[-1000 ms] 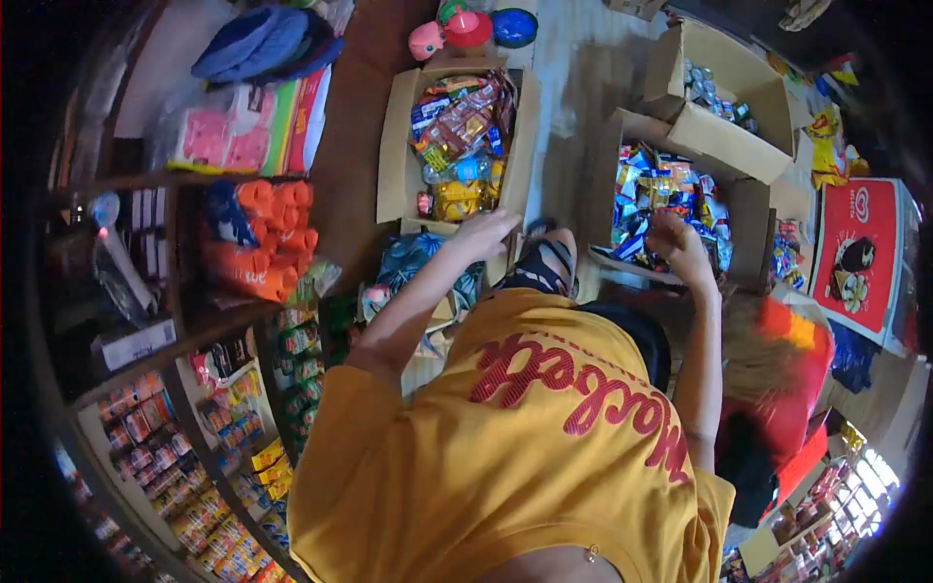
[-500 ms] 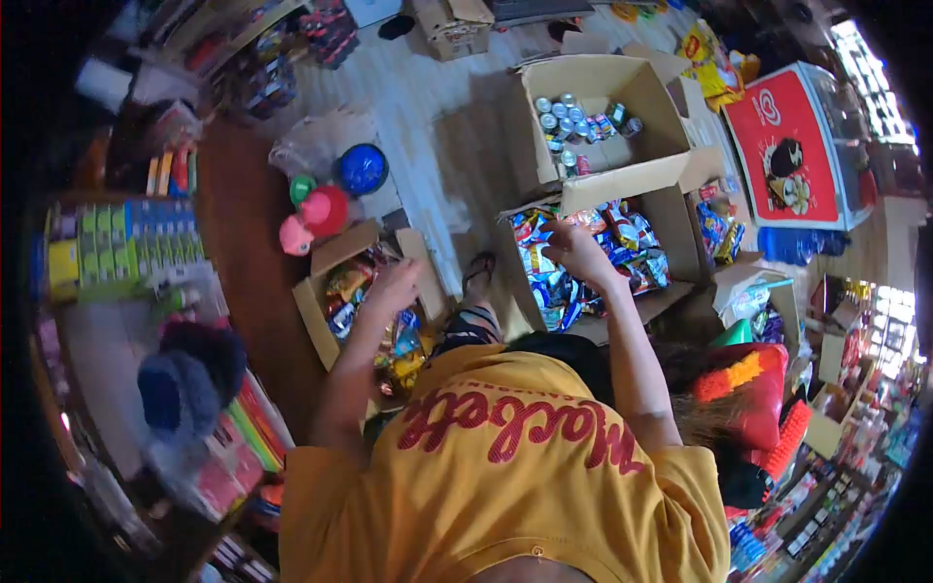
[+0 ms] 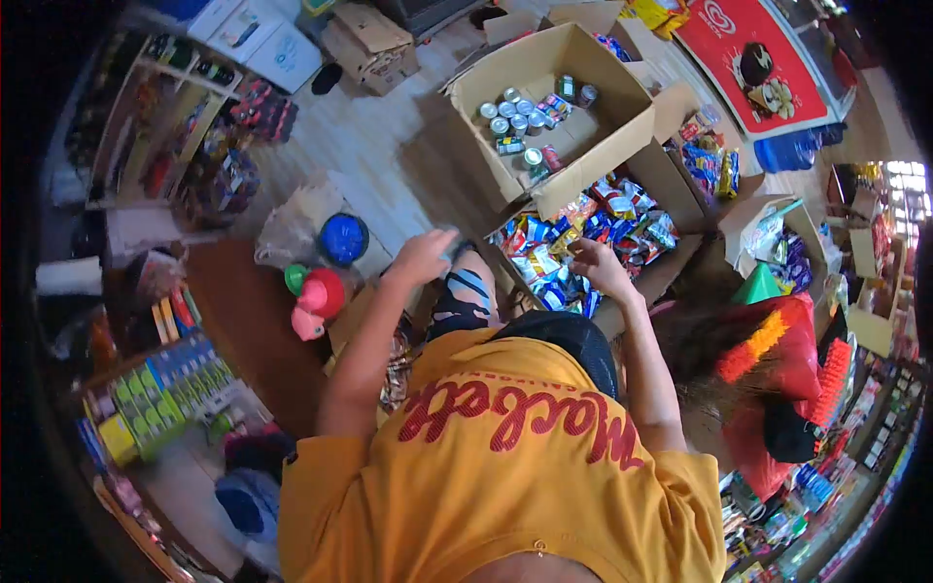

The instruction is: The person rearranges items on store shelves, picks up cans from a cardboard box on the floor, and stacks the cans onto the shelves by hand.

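Right hand (image 3: 603, 269), fingers curled, is hovering over shiny blue plastic packets (image 3: 537, 264) in a brown cardboard box (image 3: 677, 191), seemingly picking, a grasp calling for closing fingers; left hand (image 3: 422, 257) is hanging outside; either's hold: cannot tell.

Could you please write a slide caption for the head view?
A bare right hand over shiny multicoloured packets in a brown cardboard box, the bare left hand farther left.

Head-worn view, forward and down
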Tool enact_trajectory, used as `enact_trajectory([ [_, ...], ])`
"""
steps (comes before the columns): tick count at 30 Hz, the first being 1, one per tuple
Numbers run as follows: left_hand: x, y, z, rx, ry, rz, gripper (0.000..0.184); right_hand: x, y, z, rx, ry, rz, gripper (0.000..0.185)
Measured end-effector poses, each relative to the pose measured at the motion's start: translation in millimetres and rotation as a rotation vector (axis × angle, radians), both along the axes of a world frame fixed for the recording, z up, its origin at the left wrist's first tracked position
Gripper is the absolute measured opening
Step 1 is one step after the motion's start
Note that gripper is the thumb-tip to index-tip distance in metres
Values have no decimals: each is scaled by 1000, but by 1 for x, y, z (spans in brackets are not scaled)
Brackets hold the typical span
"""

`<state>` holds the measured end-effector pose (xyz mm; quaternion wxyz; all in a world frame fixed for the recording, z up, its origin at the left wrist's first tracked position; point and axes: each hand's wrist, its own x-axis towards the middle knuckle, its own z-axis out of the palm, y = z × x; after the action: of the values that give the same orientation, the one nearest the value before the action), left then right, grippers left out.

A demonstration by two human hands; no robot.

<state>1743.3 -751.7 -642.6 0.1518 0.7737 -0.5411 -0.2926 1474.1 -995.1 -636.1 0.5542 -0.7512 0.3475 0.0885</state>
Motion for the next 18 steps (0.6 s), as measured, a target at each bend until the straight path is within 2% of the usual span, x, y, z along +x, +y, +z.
enact_trajectory([
  [2, 14, -24, -3, 70, 54, -57, 54, 11, -2, -7, 102, -45, -80, 37],
  [4, 38, -46, -14, 13, 48, -118, 53, 41, -5, 9, 87, 43, -102, 32],
  [6, 65, -75, -26, -23, 25, -173, 53, 67, -15, -16, 123, 44, -98, 31],
  [8, 101, -112, -46, -76, -31, -246, 51, 96, -26, -40, 11, -49, -135, 31],
  [10, 125, -139, -49, -113, -70, -296, 52, 131, -37, -56, -9, -6, -203, 33],
  [12, 153, -171, -54, -67, 52, -326, 49, 169, -48, -71, 20, -6, -248, 34],
  [15, 180, -218, -76, -83, 169, -339, 49, 223, -75, -99, -136, 1, -269, 23],
  [18, 184, -263, -110, -135, 385, -248, 50, 257, -127, -149, -327, -4, -334, 21],
])
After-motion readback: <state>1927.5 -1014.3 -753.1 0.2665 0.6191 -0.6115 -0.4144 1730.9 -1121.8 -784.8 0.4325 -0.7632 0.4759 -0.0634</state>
